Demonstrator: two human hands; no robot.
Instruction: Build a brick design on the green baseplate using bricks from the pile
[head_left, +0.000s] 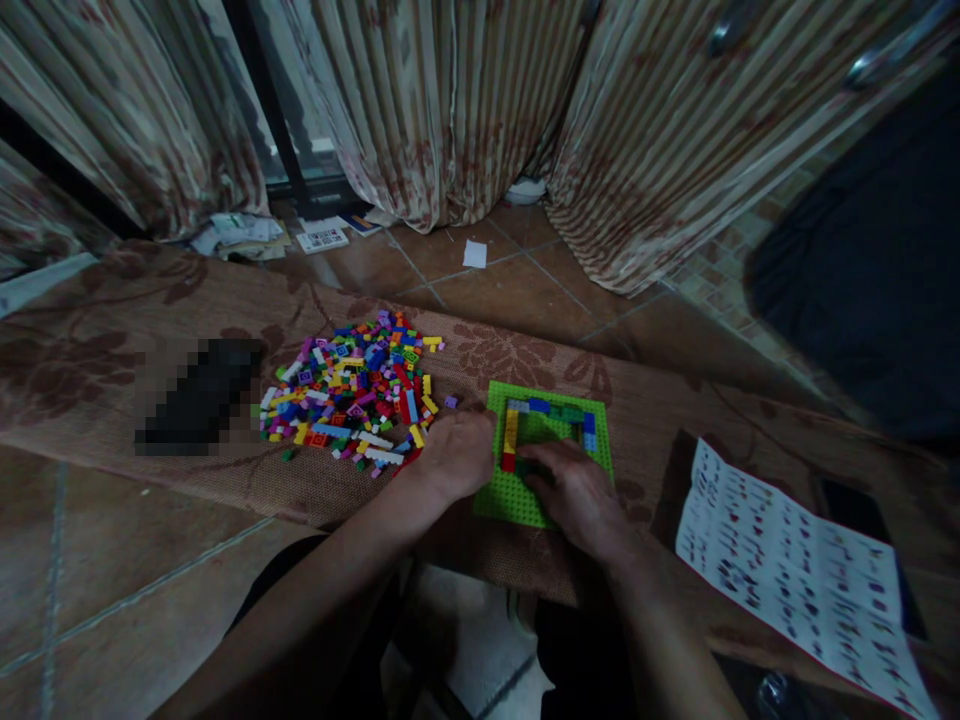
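A bright green studded baseplate (510,508) lies on the cloth in front of me. Low walls of building bricks stand on it, with a yellow brick (511,430) and a red brick (508,462) along the left side and blue bricks (589,430) at the right. My left hand (459,452) is closed at the plate's left edge; its fingertips are hidden. Over the plate, my right hand (574,485) has its fingers bent together beside the red brick, on what looks like a dark green brick (525,467), mostly covered.
Left of the plate spreads a pile of loose coloured bricks (352,390). A dark, pixelated object (202,400) lies farther left. To the right are a printed instruction sheet (795,570) and a dark phone-like object (855,510). Curtains (465,110) hang beyond the covered bench.
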